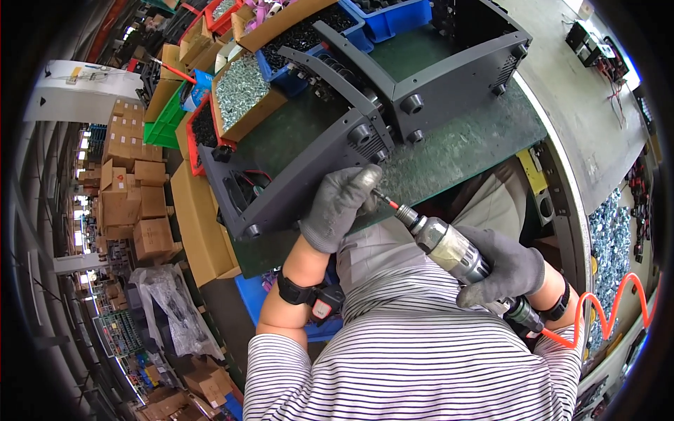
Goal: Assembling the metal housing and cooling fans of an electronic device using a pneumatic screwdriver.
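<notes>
Screw box is sitting behind the near casing, presumably for reach. Left hand is curling just in front of the casing, by the tip of the power driver, perhaps steadying; can't tell if pinching anything. Right hand, right of the casing, is grasping the driver, angling it leftward. Orange coiled hose is trailing farther right, probably giving slack.

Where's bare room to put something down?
On the green tabletop, between the right grey casing and the person's lap. Also on the grey surface to the right, nearer than the black device. It's crowded behind the casings: blue bins and a cardboard parts box.
</notes>
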Available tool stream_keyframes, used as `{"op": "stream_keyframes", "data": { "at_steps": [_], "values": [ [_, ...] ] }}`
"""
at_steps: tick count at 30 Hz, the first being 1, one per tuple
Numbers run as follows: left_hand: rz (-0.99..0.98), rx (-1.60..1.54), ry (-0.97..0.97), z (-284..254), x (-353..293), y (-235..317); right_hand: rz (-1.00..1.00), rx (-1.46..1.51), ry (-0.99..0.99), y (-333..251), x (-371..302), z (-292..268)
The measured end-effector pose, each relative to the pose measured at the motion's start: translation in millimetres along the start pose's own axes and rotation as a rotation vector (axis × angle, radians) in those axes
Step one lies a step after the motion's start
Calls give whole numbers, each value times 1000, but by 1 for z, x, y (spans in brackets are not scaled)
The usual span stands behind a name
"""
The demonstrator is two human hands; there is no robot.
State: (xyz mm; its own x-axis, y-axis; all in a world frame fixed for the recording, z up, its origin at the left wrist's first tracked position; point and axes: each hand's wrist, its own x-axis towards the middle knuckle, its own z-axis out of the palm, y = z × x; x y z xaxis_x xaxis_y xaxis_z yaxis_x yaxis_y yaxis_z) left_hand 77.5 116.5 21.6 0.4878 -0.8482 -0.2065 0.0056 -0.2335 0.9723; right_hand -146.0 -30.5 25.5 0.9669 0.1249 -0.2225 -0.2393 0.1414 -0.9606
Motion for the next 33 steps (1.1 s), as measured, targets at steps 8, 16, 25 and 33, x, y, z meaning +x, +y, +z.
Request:
{"op": "stream_keyframes", "data": {
  "at_steps": [8, 16, 25, 33],
  "values": [
    [197, 262, -132, -6, -13, 17, -36, -52, 13, 4, 1, -3],
    [348, 1220, 227, -11, -11, 110, -29, 69, 260, 13, 15, -11],
    [-147, 1106, -257, -45, 43, 92, -57, 187, 257, 21, 28, -8],
    [-102, 1065, -290, -48, 47, 89, -21, 288, 236, 13, 32, -5]
  ]
}}
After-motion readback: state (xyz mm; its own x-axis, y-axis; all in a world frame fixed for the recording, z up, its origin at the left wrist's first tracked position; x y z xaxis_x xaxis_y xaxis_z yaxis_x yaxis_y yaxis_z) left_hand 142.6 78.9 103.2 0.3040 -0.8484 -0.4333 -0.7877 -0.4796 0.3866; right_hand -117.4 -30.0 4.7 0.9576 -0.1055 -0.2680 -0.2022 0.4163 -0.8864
